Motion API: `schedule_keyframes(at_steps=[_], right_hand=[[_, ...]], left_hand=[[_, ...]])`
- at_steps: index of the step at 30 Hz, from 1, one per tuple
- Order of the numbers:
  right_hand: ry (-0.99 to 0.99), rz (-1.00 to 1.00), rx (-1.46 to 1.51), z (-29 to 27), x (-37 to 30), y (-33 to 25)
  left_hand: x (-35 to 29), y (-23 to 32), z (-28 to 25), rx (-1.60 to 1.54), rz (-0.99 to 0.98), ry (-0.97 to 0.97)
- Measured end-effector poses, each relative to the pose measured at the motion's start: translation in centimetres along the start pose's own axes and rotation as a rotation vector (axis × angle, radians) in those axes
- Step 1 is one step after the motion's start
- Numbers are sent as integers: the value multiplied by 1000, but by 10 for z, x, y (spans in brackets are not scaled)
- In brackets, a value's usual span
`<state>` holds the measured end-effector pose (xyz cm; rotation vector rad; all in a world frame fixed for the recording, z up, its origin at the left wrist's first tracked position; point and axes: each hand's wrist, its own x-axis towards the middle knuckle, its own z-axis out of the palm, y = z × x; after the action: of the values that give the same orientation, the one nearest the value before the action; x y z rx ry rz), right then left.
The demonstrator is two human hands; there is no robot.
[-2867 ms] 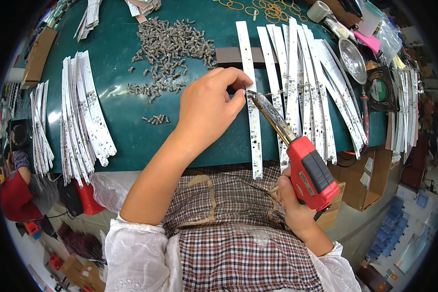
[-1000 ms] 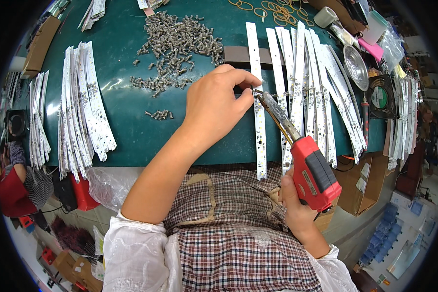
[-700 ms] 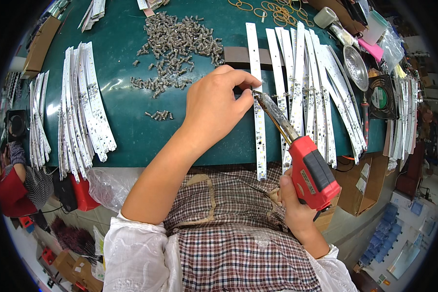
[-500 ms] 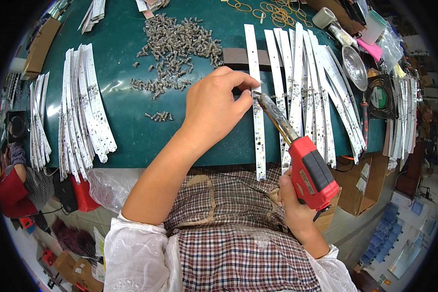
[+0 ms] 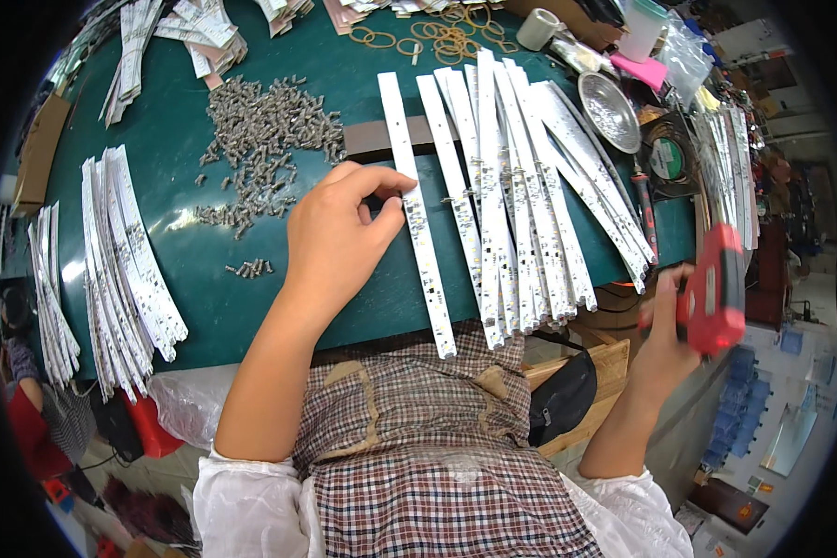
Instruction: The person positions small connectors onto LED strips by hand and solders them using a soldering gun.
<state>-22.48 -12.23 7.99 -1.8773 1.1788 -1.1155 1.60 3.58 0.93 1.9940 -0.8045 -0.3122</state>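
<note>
My left hand (image 5: 344,228) is curled in a pinch at the left edge of a white LED circuit strip (image 5: 426,260). Whatever sits between its thumb and index finger is too small to make out. Out past the table's right side, my right hand (image 5: 665,339) grips a red and black soldering gun (image 5: 721,293), slightly blurred. Right of the single strip lies a row of overlapping LED strips (image 5: 521,205) with small metal parts on them. A dark flat bar (image 5: 370,141) lies under the strips. Left of my hand is a heap of small metal connectors (image 5: 260,139).
More strip stacks (image 5: 126,270) lie on the green table (image 5: 223,325) at left. Rubber bands (image 5: 451,35) are at the back. A metal dish (image 5: 608,112), a red-handled tool (image 5: 644,214) and a solder coil (image 5: 668,158) stand right. A person's sleeve (image 5: 23,365) shows far left.
The soldering gun has swung away from the strip to the right in my right hand. My left hand stays at the same strip. The view has shifted, so the table contents appear further left.
</note>
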Motion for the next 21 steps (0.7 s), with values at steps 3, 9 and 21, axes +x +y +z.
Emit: schedule_keyframes(at_steps=[3,9,21], right_hand=[[20,-409,-301,2,42,44],[-221,-530,-595,48,63,45],[-155,-413,-755,61,81,49]], left_hand=[[0,4,2,19,-8,-6],[-4,4,-4,-45,39,-90],[-3,6,3,-128,15,-150]])
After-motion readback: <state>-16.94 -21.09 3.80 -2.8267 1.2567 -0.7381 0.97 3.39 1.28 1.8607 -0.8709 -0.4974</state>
